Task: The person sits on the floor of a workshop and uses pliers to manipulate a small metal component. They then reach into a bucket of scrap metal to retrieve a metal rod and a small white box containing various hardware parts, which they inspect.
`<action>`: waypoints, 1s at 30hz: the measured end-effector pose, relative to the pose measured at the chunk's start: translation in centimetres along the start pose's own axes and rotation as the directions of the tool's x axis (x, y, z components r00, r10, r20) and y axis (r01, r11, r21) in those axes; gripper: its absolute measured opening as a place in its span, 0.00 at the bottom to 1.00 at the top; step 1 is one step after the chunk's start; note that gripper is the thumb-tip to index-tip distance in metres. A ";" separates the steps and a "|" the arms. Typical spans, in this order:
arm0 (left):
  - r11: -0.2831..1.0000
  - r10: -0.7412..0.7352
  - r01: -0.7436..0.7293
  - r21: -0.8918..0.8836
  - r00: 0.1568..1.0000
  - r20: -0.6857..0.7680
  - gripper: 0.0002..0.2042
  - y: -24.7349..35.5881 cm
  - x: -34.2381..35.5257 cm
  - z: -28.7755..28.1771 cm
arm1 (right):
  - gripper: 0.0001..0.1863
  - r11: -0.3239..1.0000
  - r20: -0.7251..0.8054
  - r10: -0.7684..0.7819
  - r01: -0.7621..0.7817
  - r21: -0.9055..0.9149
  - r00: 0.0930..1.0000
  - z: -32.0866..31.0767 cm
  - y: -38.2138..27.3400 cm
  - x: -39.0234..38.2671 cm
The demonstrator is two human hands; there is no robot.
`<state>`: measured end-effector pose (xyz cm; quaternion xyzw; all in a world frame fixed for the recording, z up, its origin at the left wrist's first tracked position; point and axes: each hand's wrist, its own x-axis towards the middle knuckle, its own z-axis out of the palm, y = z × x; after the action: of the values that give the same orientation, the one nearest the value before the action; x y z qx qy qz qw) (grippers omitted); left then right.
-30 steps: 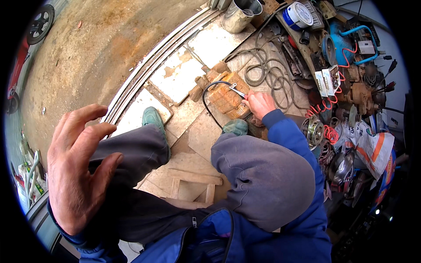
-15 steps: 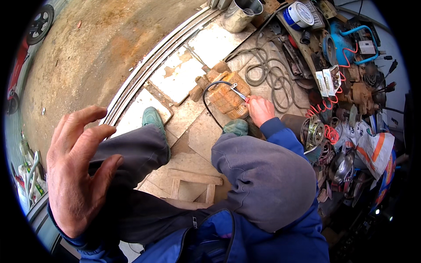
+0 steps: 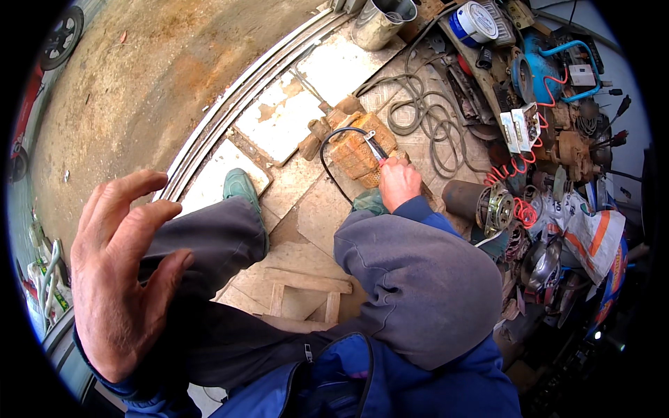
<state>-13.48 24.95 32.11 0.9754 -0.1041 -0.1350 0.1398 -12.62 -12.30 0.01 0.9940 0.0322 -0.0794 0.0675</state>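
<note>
A rusty orange-brown machine casing (image 3: 353,161) lies on the tiled floor, with a round stub at its left end. Across its top arcs a black cable (image 3: 323,155), which runs down toward my right foot. My right hand (image 3: 400,182) is closed around a red-handled metal tool (image 3: 376,148), whose slim silver front lies over the casing by the cable's end. The tool's exact kind is hidden by my fingers. Raised in the air at the left, my left hand (image 3: 129,268) holds nothing, its fingers curved and apart from the thumb.
Coiled cord (image 3: 433,136) lies beyond the casing, and a metal bucket (image 3: 382,22) stands at the back. A low wooden stool (image 3: 310,284) sits between my legs. Machine parts, a blue-and-white tub (image 3: 474,25) and a white sack (image 3: 592,233) crowd the right side. A door track (image 3: 244,90) crosses the left.
My right hand has shifted slightly left and nearer to me with the tool, whose front still lies by the cable's end. My left hand keeps nearly the same pose.
</note>
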 end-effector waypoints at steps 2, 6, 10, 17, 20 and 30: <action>1.000 0.009 -0.009 0.004 1.000 0.000 0.18 0.0 0.1 0.0 | 0.13 1.000 0.014 0.010 -0.010 -0.024 1.000 0.3 -0.1 -0.4; 1.000 0.020 -0.020 0.013 1.000 0.000 0.17 -0.1 -0.1 -0.1 | 0.15 0.995 0.118 0.075 -0.082 0.051 0.990 -0.5 -0.8 -0.1; 1.000 0.021 -0.021 -0.003 1.000 0.000 0.16 -0.2 -0.1 -0.1 | 0.16 0.997 0.122 0.013 -0.023 0.078 0.992 -0.7 0.0 0.1; 0.999 0.034 -0.034 0.006 0.999 -0.015 0.17 -0.3 0.0 0.0 | 0.18 0.997 0.056 -0.081 0.080 0.019 0.995 -0.2 1.9 0.9; 1.000 0.030 -0.030 0.004 0.999 -0.023 0.17 -0.2 -0.1 0.0 | 0.17 0.997 0.054 -0.071 0.070 0.010 0.996 -1.1 1.1 1.6; 1.000 0.012 -0.013 -0.022 1.000 -0.022 0.18 -0.2 -0.3 0.1 | 0.12 0.975 0.078 -0.191 0.179 0.133 0.979 -1.9 3.1 2.5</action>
<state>-13.76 25.15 32.02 0.9745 -0.1072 -0.1246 0.1526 -9.66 -14.92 1.84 0.9844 0.1165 -0.1320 -0.0013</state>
